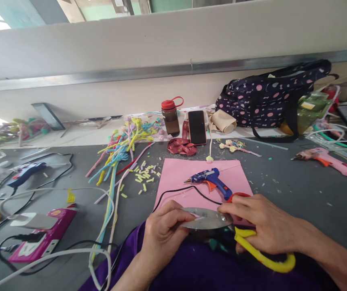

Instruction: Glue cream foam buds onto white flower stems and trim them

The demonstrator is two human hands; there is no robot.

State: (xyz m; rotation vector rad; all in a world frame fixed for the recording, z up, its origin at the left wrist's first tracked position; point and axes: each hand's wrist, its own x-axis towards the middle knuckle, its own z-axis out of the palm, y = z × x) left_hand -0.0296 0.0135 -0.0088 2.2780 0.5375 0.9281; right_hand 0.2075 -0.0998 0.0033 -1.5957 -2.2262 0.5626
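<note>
Yellow-handled scissors (211, 223) fill your right hand (263, 220) at the table's (288, 190) near edge; your left hand (166, 226) pinches a pale piece (197, 216), seemingly steadying it.

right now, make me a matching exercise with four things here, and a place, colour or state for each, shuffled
1. scissors
2. blue glue gun
3. bottle
4. power strip

A. standing upright, topped with a red cap
B. magenta, toward the left of the picture
C. held in the right hand
D. lying on the pink sheet

Pairs: 1-C, 2-D, 3-A, 4-B
</note>
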